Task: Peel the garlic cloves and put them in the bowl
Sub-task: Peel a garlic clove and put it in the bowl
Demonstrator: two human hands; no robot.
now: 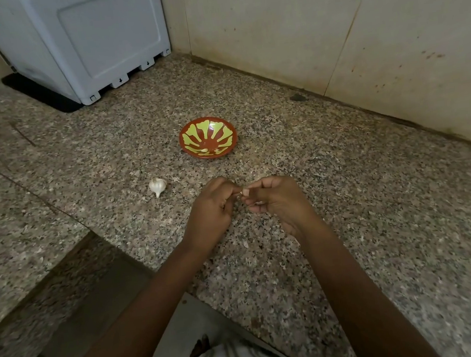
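Note:
My left hand (213,209) and my right hand (277,200) meet above the granite counter, fingertips pinched together on a small pale garlic cloves piece (243,192) that is mostly hidden by the fingers. A white garlic bulb (158,185) lies on the counter to the left of my left hand. Farther back stands a red bowl (187,148) with a yellow-green leaf pattern, and a small pale peeled clove (205,151) rests near its front inside wall.
A white appliance (83,40) on a black mat fills the back left corner. Beige tiled walls (330,37) run along the back and right. A few bits of garlic skin (246,244) lie under my wrists. The counter's front edge (113,246) steps inward at the left.

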